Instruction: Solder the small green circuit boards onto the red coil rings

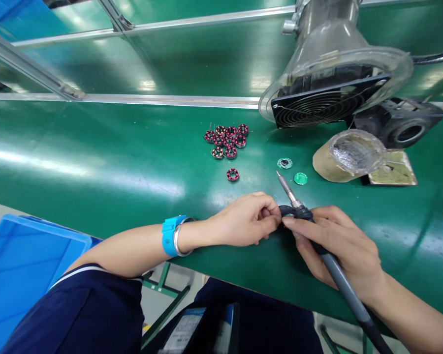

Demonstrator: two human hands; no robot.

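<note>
right fingers point(300, 225) hold soldering iron point(334, 270); left fingers point(268, 225) curled just beside

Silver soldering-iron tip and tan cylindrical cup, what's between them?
The head view shows a bright green disc and a green-and-white disc with a dark centre.

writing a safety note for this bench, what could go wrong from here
The soldering iron in the right hand is close to the left hand: if hot, a slip could burn it. The tip is near a round board, so a nudge might scorch or shift that.
</note>
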